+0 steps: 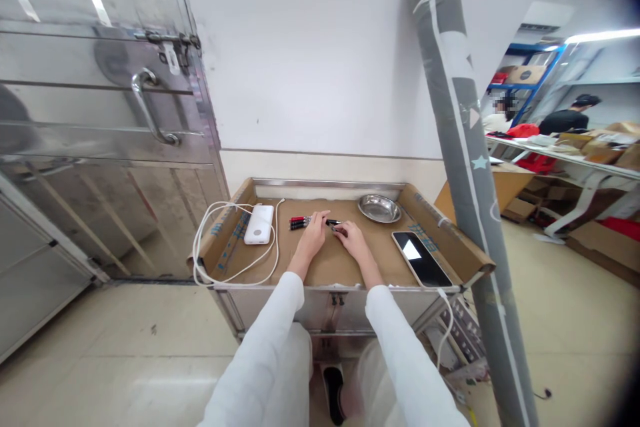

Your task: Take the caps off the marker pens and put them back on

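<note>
Several slim pens (299,222), one with a red end and others black, lie side by side on the brown-papered top of a cart. My left hand (315,232) is closed at their right ends, its fingers hiding part of them. Between my two hands a dark pen (333,222) shows, with the left fingertips on its near end. My right hand (351,240) pinches at this pen from the right, thumb and fingers together. Its exact grip is too small to make out fully.
A white power bank (259,224) with a looped white cable (276,240) lies at left. At right are a round metal dish (379,209) and a phone (421,259). The cart has raised papered sides (445,230). A tall grey roll (463,120) leans beside it. Two people sit far right.
</note>
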A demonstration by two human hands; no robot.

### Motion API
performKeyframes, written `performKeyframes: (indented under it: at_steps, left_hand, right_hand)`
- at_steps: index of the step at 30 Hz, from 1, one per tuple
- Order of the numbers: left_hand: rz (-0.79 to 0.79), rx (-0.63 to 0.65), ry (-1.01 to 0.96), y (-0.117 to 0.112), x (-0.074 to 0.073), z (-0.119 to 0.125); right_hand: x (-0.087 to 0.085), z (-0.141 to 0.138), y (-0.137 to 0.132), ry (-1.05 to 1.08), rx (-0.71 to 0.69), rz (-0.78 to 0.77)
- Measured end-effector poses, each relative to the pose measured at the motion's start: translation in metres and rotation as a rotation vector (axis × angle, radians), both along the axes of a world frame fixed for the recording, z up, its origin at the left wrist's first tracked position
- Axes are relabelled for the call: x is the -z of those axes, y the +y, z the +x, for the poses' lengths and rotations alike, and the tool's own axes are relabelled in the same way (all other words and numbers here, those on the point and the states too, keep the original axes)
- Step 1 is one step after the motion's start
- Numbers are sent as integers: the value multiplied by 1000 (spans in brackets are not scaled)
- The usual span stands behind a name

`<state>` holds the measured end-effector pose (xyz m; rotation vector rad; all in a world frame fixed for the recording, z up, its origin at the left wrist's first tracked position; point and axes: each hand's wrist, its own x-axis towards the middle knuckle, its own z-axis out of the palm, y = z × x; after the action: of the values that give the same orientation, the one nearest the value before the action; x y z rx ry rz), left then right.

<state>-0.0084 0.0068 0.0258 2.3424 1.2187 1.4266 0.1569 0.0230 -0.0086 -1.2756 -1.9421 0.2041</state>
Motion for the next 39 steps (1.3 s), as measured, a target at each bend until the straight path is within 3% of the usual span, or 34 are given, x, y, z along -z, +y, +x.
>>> performKeyframes:
  at_steps: [25, 39]
  left_hand:
    - [30, -16, -129, -1, 0, -4]
    - [49, -228, -248, 2, 0, -3]
  right_hand:
    - [-5, -1, -5, 4, -16, 23]
    - [1, -1, -3, 55, 41, 40]
